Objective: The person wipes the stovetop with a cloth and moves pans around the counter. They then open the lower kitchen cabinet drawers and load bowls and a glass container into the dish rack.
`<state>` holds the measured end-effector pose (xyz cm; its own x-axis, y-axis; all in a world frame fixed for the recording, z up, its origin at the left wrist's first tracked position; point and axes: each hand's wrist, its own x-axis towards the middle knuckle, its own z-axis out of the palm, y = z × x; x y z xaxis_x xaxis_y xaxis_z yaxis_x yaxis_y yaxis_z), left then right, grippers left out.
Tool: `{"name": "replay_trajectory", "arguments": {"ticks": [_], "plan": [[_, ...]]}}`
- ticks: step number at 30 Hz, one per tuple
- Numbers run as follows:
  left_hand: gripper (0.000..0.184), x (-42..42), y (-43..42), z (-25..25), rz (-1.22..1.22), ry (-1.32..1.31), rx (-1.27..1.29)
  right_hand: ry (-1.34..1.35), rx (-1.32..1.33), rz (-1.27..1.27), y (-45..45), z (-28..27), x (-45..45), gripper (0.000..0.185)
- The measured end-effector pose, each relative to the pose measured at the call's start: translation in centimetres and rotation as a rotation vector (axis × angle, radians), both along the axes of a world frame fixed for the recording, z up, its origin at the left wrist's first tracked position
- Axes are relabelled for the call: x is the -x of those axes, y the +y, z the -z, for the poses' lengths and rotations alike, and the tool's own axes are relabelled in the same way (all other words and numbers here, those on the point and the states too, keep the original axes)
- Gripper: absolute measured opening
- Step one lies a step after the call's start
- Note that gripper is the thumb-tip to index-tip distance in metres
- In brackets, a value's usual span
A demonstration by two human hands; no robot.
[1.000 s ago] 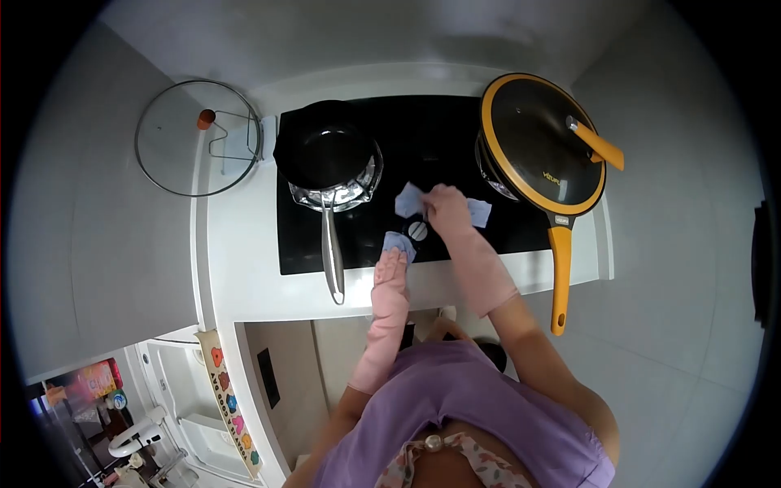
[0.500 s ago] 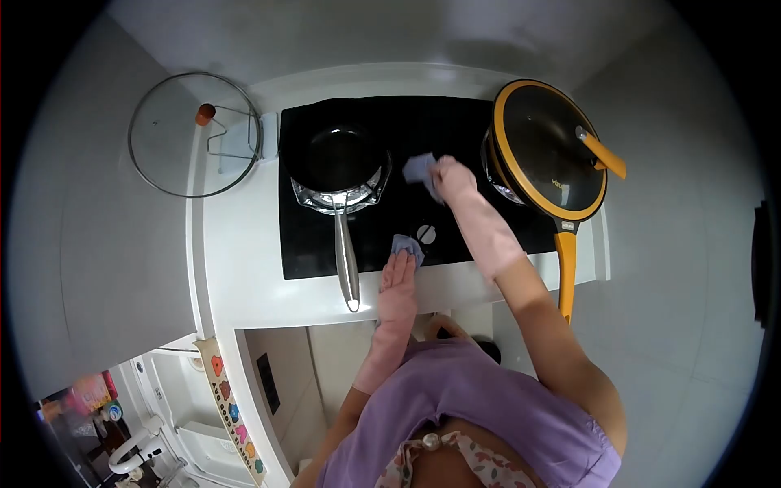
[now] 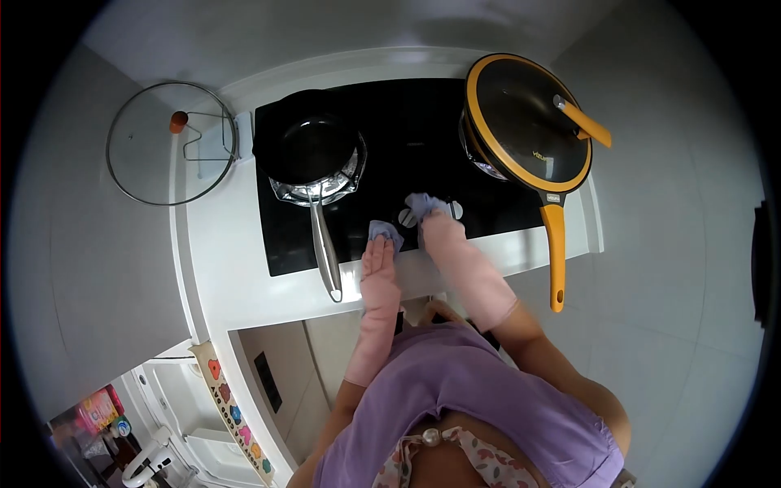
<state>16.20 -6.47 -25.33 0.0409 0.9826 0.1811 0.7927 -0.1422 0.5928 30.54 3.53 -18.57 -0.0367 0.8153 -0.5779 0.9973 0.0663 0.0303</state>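
My left hand (image 3: 378, 260), in a pink rubber glove, rests at the front edge of the black cooktop (image 3: 407, 114). Its fingers extend over a bluish-purple cloth (image 3: 385, 233) and hold it against the glass. My right hand (image 3: 440, 226), gloved the same way, is closed around another bluish-purple cloth (image 3: 422, 203) beside the control knobs. One knob (image 3: 407, 217) shows between the two cloths, and a second knob (image 3: 456, 211) is just right of the right hand. The undersides of both cloths are hidden.
A black frying pan (image 3: 313, 146) sits on the left burner, its steel handle pointing toward me. On the right burner stands a lidded pan (image 3: 529, 122) with a yellow rim and handle. A glass lid (image 3: 146, 154) leans in a stand at left. Below left is a sink (image 3: 215, 455).
My right hand has drawn its cloth nearer to me, from mid-cooktop to the knobs. The left hand stays by the front edge. The whole view has shifted slightly.
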Motion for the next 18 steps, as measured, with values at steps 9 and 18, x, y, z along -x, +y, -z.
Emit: {"name": "replay_trajectory", "arguments": {"ticks": [9,18], "plan": [[0.056,0.1,0.3,0.3,0.021,0.022,0.024,0.172,-0.294,0.175,0.6,2.9,-0.4,0.038],[0.054,-0.1,0.3,0.0,0.032,-0.020,-0.039,0.142,-0.176,0.322,11.2,-0.2,-3.1,0.031]]}}
